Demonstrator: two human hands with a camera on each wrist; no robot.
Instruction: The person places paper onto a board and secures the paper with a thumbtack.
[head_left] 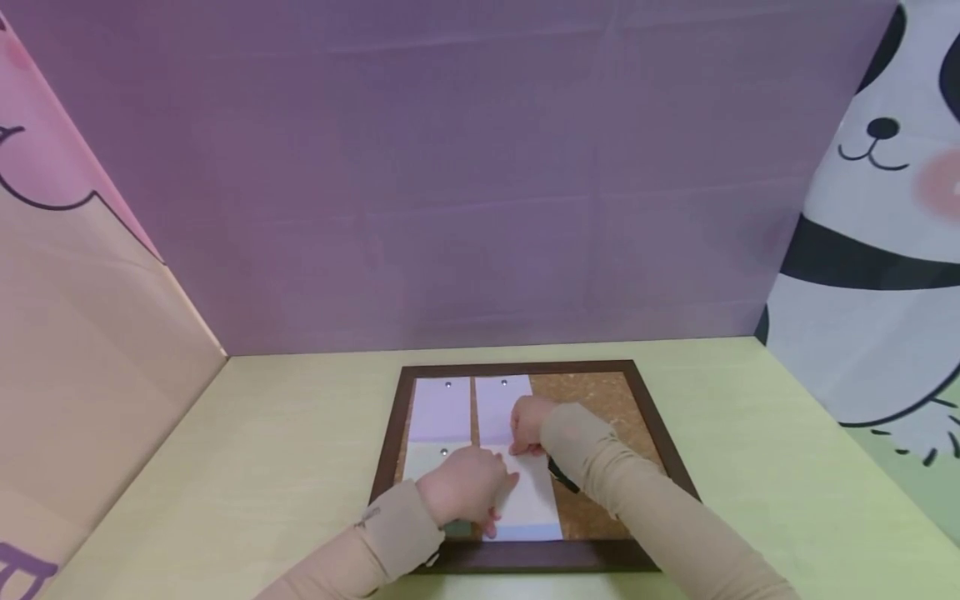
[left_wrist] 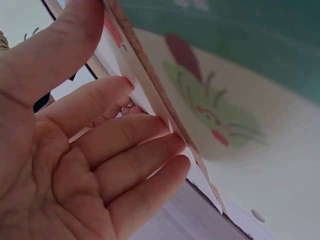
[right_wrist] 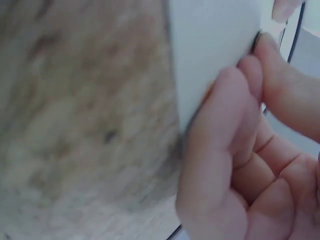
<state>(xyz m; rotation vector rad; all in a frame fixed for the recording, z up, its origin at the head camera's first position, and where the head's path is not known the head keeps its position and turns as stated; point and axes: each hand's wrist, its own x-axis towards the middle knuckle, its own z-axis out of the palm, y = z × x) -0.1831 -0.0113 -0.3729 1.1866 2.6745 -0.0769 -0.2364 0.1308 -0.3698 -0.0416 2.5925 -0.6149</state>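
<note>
A dark-framed corkboard point(head_left: 588, 396) lies on the table with several paper sheets on it. My left hand point(head_left: 467, 485) rests over the left edge of the lower middle sheet point(head_left: 528, 496), its fingers fairly straight in the left wrist view, with fingertips at the paper. My right hand point(head_left: 527, 425) is at that sheet's top edge, where it meets a lilac sheet point(head_left: 501, 408). In the right wrist view, thumb and curled forefinger pinch a small dark-edged thumbtack point(right_wrist: 256, 42) against the paper. Most of the tack is hidden by the fingertips.
Another lilac sheet point(head_left: 441, 408) and a pale sheet with a green cartoon drawing point(left_wrist: 215, 115) lie on the board's left side, each with a silver tack at its top. Bare cork shows on the right. A purple cloth wall point(head_left: 480, 208) stands behind the table.
</note>
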